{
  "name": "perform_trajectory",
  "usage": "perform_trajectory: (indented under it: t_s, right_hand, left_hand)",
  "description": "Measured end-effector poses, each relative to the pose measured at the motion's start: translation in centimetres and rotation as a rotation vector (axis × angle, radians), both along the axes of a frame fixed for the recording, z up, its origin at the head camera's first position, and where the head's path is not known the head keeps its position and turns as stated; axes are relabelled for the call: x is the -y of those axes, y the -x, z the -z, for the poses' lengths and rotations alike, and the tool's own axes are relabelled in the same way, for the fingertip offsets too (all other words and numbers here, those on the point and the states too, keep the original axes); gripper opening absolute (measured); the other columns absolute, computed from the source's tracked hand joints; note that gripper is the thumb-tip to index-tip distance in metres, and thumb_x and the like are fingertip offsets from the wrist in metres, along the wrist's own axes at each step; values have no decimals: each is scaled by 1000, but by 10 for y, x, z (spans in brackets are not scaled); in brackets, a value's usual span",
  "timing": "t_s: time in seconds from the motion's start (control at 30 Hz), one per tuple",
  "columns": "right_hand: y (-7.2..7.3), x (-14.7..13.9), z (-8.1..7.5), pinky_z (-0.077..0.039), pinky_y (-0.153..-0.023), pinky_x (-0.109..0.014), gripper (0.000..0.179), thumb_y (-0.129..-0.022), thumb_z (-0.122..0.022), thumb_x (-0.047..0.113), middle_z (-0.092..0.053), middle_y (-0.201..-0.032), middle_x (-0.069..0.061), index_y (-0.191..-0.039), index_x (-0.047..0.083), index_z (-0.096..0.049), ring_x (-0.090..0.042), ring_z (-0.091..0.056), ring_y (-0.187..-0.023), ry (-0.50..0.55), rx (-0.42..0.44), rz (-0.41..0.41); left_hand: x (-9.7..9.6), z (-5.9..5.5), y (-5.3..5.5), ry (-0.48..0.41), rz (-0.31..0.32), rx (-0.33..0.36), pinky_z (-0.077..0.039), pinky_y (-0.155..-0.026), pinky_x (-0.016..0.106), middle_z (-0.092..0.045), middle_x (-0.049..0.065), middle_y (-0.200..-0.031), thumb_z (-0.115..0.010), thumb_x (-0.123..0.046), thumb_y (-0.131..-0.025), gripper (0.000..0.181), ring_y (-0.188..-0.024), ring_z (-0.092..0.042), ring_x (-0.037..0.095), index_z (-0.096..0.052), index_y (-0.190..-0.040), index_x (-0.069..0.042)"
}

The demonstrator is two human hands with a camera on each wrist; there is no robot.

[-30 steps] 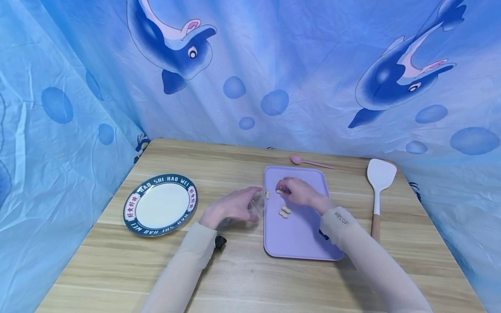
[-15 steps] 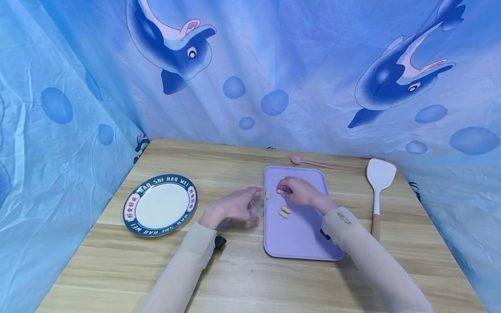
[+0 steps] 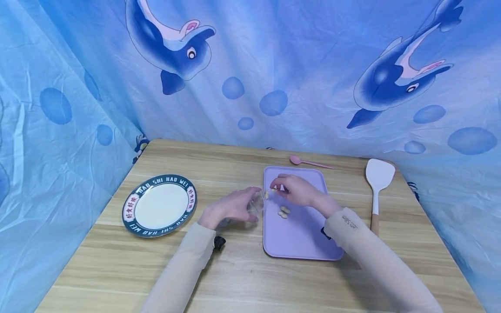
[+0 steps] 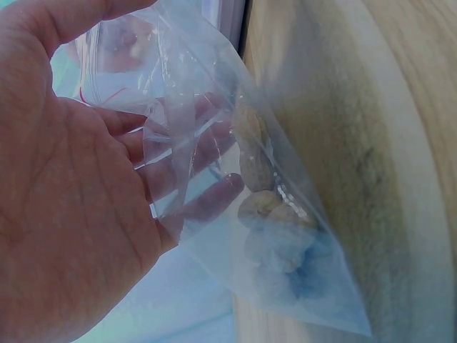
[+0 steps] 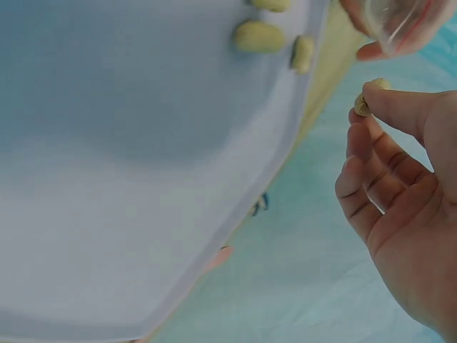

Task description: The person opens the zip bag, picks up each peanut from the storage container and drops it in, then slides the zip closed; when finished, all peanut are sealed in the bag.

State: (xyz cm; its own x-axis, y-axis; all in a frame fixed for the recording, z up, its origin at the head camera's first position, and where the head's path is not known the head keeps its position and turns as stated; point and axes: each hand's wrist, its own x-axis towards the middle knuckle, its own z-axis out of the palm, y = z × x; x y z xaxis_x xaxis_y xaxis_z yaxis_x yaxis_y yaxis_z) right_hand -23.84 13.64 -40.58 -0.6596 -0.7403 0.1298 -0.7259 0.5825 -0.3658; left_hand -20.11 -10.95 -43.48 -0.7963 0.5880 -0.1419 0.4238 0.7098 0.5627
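Leftward, and slightly away from us, our right hand (image 3: pixel 296 190) has shifted over the lilac tray (image 3: pixel 299 237) since the earlier frame, carrying 1 unshelled peanut (image 5: pixel 362 107) toward the clear zip bag (image 3: pixel 256 203). Our left hand (image 3: pixel 233 205) and the bag have kept their place beside the tray's left edge. We see the carried peanut pinched between thumb and fingertip, at the very ends of the right fingers, with the remaining fingers loosely bent. It is near the bag but apart from it.

Our left fingers grip the bag, the thumb along the top and the fingertips showing through the plastic; we cannot tell whether they lie inside it or behind it. Several bagged peanuts (image 4: pixel 289 239) are gathered low in it, just past those fingertips.

On the tray we count 3 more: a rim peanut (image 3: pixel 267 194) at the left edge, next to the bag, and 2 middle peanuts (image 3: pixel 284 209) side by side, nearer us than the right fingers.

Across our wood-grain desk (image 3: pixel 235 282), a teal-rimmed plate (image 3: pixel 163 205) sits to the left, a pink spoon (image 3: pixel 295 160) lies just beyond the tray, and a white spatula (image 3: pixel 381 174) with a wooden handle lies to the right. A dolphin-print curtain (image 3: pixel 250 56) hangs behind.
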Motion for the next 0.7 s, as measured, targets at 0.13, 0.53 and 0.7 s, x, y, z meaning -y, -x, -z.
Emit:
perform_trajectory:
  t_s: [0.13, 0.53, 0.7]
  right_hand:
    - [-7, 7, -8, -52, -70, -26, 21, -91, -68, 0, -65, -99, 0, -110, 6, -73, -9, -59, -77, 11, -17, -57]
    - [-24, 26, -9, -54, -83, -30, 28, -88, -68, -7, -62, -103, 2, -108, 11, -74, -18, -65, -95, -27, -56, -164]
    - [-29, 30, -4, -53, -85, -30, 29, -89, -67, -6, -62, -107, 4, -107, 16, -73, -16, -63, -98, -70, -41, -163]
  left_hand:
    - [1, 0, 0, -2, -10, 12, -45, -104, 44, -50, 8, -147, -83, -32, -76, 97, -124, -55, 26, -31, -155, -13]
    - [1, 0, 0, -4, -10, -3, -46, -102, 43, -53, 2, -143, -85, -35, -74, 97, -120, -56, 23, -33, -154, -19]
    - [1, 0, 0, -8, -1, -14, -48, -98, 40, -55, 0, -138, -85, -35, -74, 96, -115, -58, 20, -34, -153, -18]
